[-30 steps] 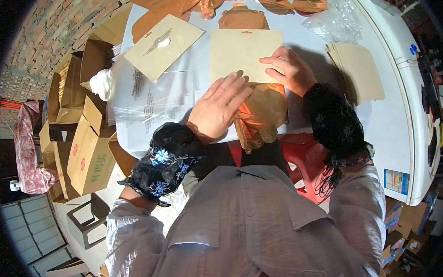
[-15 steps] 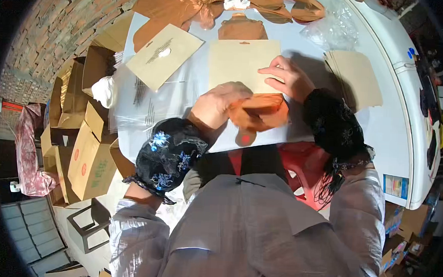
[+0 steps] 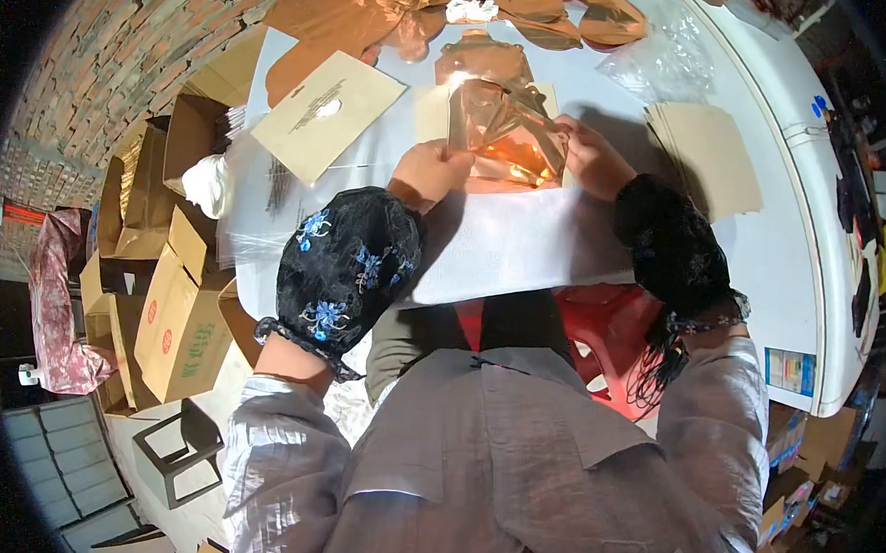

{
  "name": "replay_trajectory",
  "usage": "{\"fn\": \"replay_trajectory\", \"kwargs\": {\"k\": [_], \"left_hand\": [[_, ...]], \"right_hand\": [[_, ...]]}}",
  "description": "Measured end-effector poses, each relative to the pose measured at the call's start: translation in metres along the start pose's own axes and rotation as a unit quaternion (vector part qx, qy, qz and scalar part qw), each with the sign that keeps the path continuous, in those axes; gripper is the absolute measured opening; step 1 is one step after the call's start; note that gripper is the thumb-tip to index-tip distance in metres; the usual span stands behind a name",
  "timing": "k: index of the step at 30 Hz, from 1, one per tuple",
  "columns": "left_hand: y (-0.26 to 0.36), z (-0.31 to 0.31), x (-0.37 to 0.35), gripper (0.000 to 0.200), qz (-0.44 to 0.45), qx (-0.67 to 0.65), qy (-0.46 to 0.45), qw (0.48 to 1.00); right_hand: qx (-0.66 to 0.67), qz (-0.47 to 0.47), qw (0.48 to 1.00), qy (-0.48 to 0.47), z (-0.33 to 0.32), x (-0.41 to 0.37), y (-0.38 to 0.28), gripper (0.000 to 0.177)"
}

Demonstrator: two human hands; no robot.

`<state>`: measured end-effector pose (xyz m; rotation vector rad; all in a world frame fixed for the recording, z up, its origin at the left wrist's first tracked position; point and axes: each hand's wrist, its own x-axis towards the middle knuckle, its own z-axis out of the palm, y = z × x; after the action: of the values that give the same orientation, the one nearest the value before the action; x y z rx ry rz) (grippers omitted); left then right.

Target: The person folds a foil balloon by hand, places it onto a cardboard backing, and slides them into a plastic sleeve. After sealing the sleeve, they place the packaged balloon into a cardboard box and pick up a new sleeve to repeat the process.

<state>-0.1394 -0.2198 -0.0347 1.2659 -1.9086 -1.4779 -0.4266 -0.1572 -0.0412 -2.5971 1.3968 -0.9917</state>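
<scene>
A shiny, flat copper-coloured foil balloon (image 3: 506, 130) is spread between my hands over a beige card (image 3: 433, 111). My left hand (image 3: 431, 173) pinches its lower left edge, fingers closed. On the opposite side my right hand (image 3: 591, 159) grips the right edge between thumb and fingers. Creases and bright reflections cover the foil. Most of the card under it is hidden; strips show at its left and upper right. Just beyond lies another flat copper foil piece (image 3: 487, 57).
Left on the white table (image 3: 525, 241) lies a printed beige card (image 3: 328, 110) beside clear plastic sleeves (image 3: 272, 192). A stack of beige cards (image 3: 705, 155) lies right, below crumpled clear plastic (image 3: 670, 53). More copper foil (image 3: 321, 20) covers the far edge. Cardboard boxes (image 3: 186, 308) stand left.
The copper foil, bunched near the table's front edge before, is now opened wider and farther forward over the card. My right hand has left the card and grips the foil's right edge.
</scene>
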Motion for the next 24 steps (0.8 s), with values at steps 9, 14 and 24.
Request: {"fn": "replay_trajectory", "kwargs": {"k": [9, 14, 24], "left_hand": [[0.016, 0.002, -0.027, 0.022, 0.046, -0.102, 0.005, 0.994], [0.007, 0.002, -0.026, 0.021, 0.072, -0.063, 0.016, 0.995], [0.014, -0.005, -0.022, 0.027, 0.145, 0.148, 0.103, 0.973]], "right_hand": [[0.060, 0.043, 0.996, -0.044, -0.008, -0.005, -0.010, 0.033], [0.190, 0.172, 0.962, -0.093, -0.016, 0.011, -0.019, 0.032], [0.058, 0.048, 0.997, -0.005, -0.012, 0.015, -0.019, 0.036]]}}
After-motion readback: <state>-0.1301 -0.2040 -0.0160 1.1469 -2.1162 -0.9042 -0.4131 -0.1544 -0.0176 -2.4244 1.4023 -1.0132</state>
